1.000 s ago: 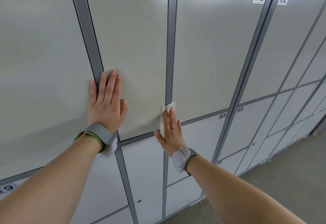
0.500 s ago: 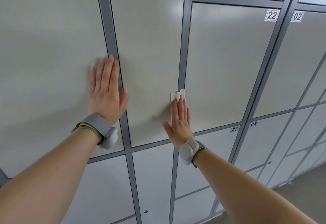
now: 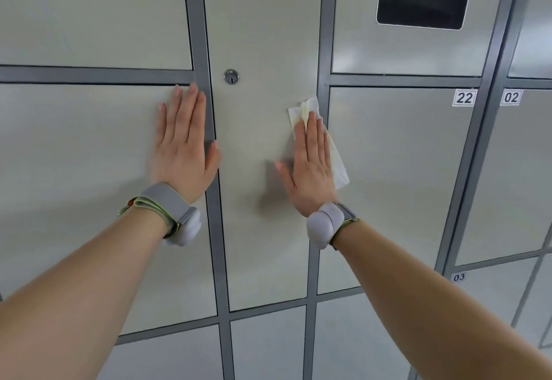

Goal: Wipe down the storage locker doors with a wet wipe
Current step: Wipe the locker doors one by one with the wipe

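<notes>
Grey locker doors point(image 3: 89, 21) fill my view, split by darker metal strips. My right hand point(image 3: 312, 170) lies flat with straight fingers, pressing the wet wipe point(image 3: 339, 167) against the right edge of the middle door point(image 3: 263, 215). No finger is curled round it, so only palm pressure holds it there. The wipe pokes out above the fingertips, and a loose flap trails over the strip point(image 3: 324, 51) onto door 22 point(image 3: 403, 185). My left hand point(image 3: 182, 149) is flat too and holds nothing, braced on the door to the left with its thumb across the divider. As I judge it, if the pressure eases the wipe will slide or drop. The loose flap could bunch at the strip's ridge — and the lock point(image 3: 231, 76) up left could snag it.
</notes>
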`<action>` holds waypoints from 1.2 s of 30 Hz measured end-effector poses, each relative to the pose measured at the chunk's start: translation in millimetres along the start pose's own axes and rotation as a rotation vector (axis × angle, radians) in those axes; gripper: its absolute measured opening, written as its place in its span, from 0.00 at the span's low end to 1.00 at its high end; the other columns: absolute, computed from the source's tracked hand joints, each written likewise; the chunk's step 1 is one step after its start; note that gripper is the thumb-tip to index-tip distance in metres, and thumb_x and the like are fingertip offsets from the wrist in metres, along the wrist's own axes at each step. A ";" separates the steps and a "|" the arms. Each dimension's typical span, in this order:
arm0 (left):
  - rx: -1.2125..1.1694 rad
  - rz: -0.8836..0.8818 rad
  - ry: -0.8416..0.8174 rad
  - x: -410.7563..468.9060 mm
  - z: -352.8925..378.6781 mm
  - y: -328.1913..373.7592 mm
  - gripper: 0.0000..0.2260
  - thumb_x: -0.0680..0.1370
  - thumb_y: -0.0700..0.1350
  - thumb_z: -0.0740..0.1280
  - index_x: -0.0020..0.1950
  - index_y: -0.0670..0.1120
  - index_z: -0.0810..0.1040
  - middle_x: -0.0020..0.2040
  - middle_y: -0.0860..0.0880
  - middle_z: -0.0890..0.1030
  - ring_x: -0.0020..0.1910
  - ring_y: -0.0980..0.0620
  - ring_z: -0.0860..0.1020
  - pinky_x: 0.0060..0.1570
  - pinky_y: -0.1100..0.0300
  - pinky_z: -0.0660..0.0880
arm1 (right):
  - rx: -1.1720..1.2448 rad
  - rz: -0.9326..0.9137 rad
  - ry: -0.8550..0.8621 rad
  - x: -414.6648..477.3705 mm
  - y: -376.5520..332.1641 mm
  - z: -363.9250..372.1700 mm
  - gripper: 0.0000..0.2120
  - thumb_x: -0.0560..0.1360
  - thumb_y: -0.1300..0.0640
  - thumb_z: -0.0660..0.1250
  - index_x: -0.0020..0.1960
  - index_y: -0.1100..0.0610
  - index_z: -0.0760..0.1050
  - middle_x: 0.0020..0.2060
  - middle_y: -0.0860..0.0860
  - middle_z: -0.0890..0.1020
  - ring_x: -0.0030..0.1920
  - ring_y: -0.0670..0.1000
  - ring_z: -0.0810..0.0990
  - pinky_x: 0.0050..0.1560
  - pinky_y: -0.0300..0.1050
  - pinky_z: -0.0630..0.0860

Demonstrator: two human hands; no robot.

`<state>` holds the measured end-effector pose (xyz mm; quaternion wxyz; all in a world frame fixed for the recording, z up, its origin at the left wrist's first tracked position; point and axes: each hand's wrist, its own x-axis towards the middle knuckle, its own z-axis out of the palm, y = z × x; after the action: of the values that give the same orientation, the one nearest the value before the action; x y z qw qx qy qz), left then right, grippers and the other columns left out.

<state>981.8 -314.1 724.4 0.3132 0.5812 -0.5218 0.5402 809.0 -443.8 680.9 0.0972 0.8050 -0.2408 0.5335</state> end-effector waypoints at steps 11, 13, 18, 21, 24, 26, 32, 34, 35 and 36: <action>0.065 0.033 0.065 60.0 -4.6 -14.8 0.27 0.76 0.43 0.57 0.73 0.34 0.59 0.74 0.37 0.61 0.74 0.38 0.56 0.73 0.55 0.39 | 0.026 -0.156 0.102 56.5 2.8 -20.2 0.33 0.80 0.41 0.48 0.74 0.66 0.58 0.74 0.65 0.52 0.75 0.63 0.49 0.75 0.53 0.45; 0.082 0.023 0.074 72.2 -6.8 -18.9 0.27 0.76 0.43 0.57 0.73 0.34 0.59 0.74 0.37 0.60 0.74 0.38 0.56 0.73 0.55 0.39 | 0.031 -0.172 0.130 72.9 3.4 -25.2 0.31 0.79 0.45 0.51 0.73 0.67 0.58 0.74 0.66 0.53 0.75 0.64 0.50 0.75 0.52 0.45; 0.106 -0.004 0.043 99.3 -13.6 -27.3 0.28 0.77 0.46 0.54 0.74 0.35 0.58 0.75 0.38 0.59 0.75 0.39 0.55 0.73 0.51 0.42 | -0.004 -0.217 0.167 117.8 3.4 -38.7 0.31 0.79 0.46 0.50 0.73 0.67 0.58 0.74 0.65 0.56 0.75 0.63 0.52 0.75 0.50 0.44; 0.120 -0.056 0.034 117.0 -16.0 -34.0 0.29 0.77 0.49 0.51 0.75 0.35 0.56 0.76 0.39 0.57 0.75 0.40 0.53 0.74 0.49 0.44 | -0.046 -0.255 0.159 149.9 1.6 -50.4 0.32 0.79 0.45 0.47 0.75 0.65 0.55 0.75 0.61 0.54 0.76 0.59 0.50 0.75 0.47 0.41; 0.150 -0.064 0.057 134.6 -16.8 -37.9 0.29 0.77 0.49 0.51 0.75 0.36 0.58 0.75 0.39 0.59 0.75 0.40 0.56 0.73 0.47 0.47 | -0.083 -0.260 0.179 179.3 -3.3 -58.7 0.33 0.78 0.43 0.44 0.76 0.63 0.53 0.76 0.58 0.53 0.76 0.57 0.48 0.74 0.43 0.38; 0.152 -0.058 0.070 148.1 -18.0 -39.7 0.29 0.76 0.50 0.51 0.74 0.36 0.58 0.75 0.39 0.60 0.75 0.40 0.57 0.73 0.47 0.47 | -0.108 -0.250 0.203 196.5 -7.2 -62.5 0.34 0.77 0.42 0.42 0.76 0.62 0.53 0.76 0.58 0.52 0.76 0.57 0.48 0.74 0.43 0.38; 0.178 -0.064 0.101 198.4 -27.2 -47.6 0.31 0.76 0.52 0.47 0.76 0.37 0.55 0.76 0.40 0.56 0.76 0.42 0.53 0.74 0.50 0.43 | -0.142 -0.262 0.246 233.0 -12.2 -73.7 0.36 0.76 0.40 0.40 0.76 0.61 0.53 0.76 0.56 0.52 0.76 0.56 0.48 0.73 0.44 0.37; 0.186 -0.067 0.108 210.7 -28.2 -50.8 0.31 0.76 0.53 0.46 0.76 0.37 0.54 0.77 0.41 0.55 0.76 0.43 0.52 0.73 0.51 0.42 | -0.158 -0.263 0.284 234.2 -12.3 -73.0 0.35 0.76 0.41 0.41 0.76 0.61 0.55 0.76 0.57 0.54 0.76 0.57 0.50 0.73 0.45 0.38; 0.188 -0.066 0.101 214.2 -27.7 -52.5 0.32 0.76 0.53 0.45 0.76 0.38 0.54 0.77 0.41 0.54 0.76 0.43 0.52 0.73 0.52 0.42 | -0.163 -0.267 0.300 234.0 -12.2 -71.7 0.34 0.77 0.42 0.42 0.75 0.62 0.56 0.75 0.58 0.55 0.76 0.57 0.51 0.73 0.45 0.38; 0.192 -0.065 0.091 215.5 -26.7 -53.9 0.32 0.76 0.54 0.44 0.76 0.38 0.53 0.77 0.42 0.54 0.76 0.44 0.51 0.73 0.53 0.41 | -0.159 -0.271 0.313 233.1 -12.5 -70.3 0.33 0.77 0.43 0.43 0.75 0.62 0.57 0.75 0.58 0.57 0.76 0.58 0.52 0.73 0.45 0.38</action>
<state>997.1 -333.2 946.8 0.2967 0.6001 -0.4337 0.6031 831.5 -470.1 922.2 0.2674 0.7272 -0.1536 0.6133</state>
